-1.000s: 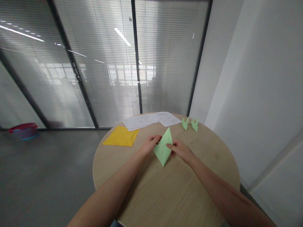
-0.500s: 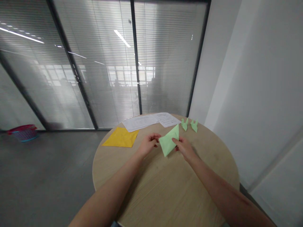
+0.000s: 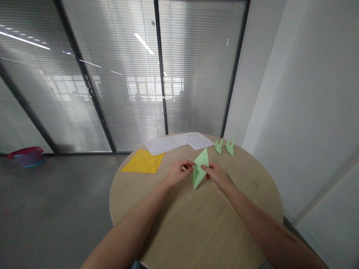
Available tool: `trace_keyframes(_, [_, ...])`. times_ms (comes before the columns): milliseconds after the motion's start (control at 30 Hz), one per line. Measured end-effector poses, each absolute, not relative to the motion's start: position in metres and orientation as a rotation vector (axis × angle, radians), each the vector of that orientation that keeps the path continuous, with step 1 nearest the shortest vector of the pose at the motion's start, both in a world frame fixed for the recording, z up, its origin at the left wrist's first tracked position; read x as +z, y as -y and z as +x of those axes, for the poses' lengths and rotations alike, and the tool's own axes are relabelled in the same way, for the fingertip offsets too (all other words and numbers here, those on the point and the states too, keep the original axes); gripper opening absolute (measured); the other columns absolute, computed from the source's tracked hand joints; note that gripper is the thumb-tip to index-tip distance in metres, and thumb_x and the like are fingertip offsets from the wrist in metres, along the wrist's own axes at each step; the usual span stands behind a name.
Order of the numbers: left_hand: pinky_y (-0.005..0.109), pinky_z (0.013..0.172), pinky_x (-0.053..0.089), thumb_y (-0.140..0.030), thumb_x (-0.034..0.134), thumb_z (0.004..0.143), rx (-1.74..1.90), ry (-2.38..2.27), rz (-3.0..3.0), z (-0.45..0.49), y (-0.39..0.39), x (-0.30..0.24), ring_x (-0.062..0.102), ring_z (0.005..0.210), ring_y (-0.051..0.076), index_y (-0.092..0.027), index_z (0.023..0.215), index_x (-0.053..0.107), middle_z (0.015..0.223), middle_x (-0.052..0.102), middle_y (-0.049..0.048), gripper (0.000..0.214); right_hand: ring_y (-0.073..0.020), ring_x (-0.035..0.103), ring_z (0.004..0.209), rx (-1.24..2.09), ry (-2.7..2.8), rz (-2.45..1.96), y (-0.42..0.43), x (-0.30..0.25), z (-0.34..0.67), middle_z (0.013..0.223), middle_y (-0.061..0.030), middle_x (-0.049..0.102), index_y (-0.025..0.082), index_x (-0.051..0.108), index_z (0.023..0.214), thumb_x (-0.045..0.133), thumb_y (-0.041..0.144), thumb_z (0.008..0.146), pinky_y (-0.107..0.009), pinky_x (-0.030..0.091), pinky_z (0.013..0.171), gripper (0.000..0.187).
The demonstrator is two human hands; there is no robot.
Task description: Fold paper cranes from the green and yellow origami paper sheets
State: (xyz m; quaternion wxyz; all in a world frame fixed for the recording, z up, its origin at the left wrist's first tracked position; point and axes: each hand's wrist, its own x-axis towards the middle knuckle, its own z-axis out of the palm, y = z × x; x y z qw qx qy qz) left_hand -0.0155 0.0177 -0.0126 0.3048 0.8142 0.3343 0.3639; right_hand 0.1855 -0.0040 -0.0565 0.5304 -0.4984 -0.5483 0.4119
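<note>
A light green folded paper (image 3: pixel 201 166), pointed at both ends, stands tilted just above the round wooden table (image 3: pixel 196 224). My left hand (image 3: pixel 179 172) pinches its left edge with closed fingers. My right hand (image 3: pixel 217 175) grips its right side, fingers closed on the paper. Both hands meet over the middle of the table's far half.
Two small green folded paper figures (image 3: pixel 224 146) stand at the table's far right. A yellow paper sheet (image 3: pixel 143 161) lies at the far left, white printed sheets (image 3: pixel 179 142) at the far edge. Glass partitions with blinds stand behind; a red basket (image 3: pixel 25 155) is on the floor at left.
The green paper has been turned and folded narrower between my hands, its upper tip swinging from the right back toward upright. Both hands stayed close together on it.
</note>
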Motion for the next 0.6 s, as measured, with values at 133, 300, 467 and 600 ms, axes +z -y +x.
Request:
trace_keyframes(133, [0.024, 0.067, 0.047, -0.03, 0.06, 0.08, 0.996, -0.924, 2.21, -0.015, -0.015, -0.011, 0.057, 0.074, 0.014, -0.02, 0.116, 0.064, 0.084, 0.063, 0.002, 0.038, -0.0129, 0.052, 0.052, 1.021, 1.325, -1.156, 0.008, -0.055, 0.183, 0.067, -0.004, 0.064, 0.016, 0.067, 0.081, 0.065, 0.046, 0.075, -0.024, 0.04, 0.047, 0.032])
trace_keyframes(300, [0.025, 0.068, 0.047, -0.037, 0.062, 0.079, 1.065, -0.963, 2.155, -0.015, -0.015, -0.013, 0.058, 0.08, 0.015, -0.02, 0.132, 0.05, 0.096, 0.061, 0.0043, 0.057, -0.0145, 0.056, 0.058, 1.104, 1.314, -1.078, 0.014, -0.049, 0.18, 0.073, -0.0055, 0.067, 0.015, 0.069, 0.087, 0.067, 0.047, 0.074, -0.024, 0.042, 0.05, 0.035])
trace_keyframes(467, [0.025, 0.06, 0.045, -0.051, 0.051, 0.084, 0.854, -0.875, 1.986, -0.01, -0.018, -0.021, 0.056, 0.066, 0.014, -0.015, 0.092, 0.064, 0.074, 0.06, 0.002, 0.039, -0.0153, 0.058, 0.062, 1.176, 1.314, -1.022, 0.017, -0.046, 0.178, 0.079, -0.0073, 0.068, 0.015, 0.069, 0.089, 0.068, 0.049, 0.073, -0.024, 0.043, 0.051, 0.038])
trace_keyframes(600, [0.025, 0.056, 0.042, -0.056, 0.048, 0.084, 0.816, -0.861, 1.916, -0.007, -0.02, -0.025, 0.051, 0.058, 0.013, -0.014, 0.073, 0.061, 0.062, 0.054, 0.0, 0.045, -0.0151, 0.058, 0.062, 1.198, 1.355, -1.011, 0.018, -0.046, 0.178, 0.079, -0.0065, 0.068, 0.015, 0.068, 0.09, 0.068, 0.051, 0.073, -0.024, 0.043, 0.052, 0.04])
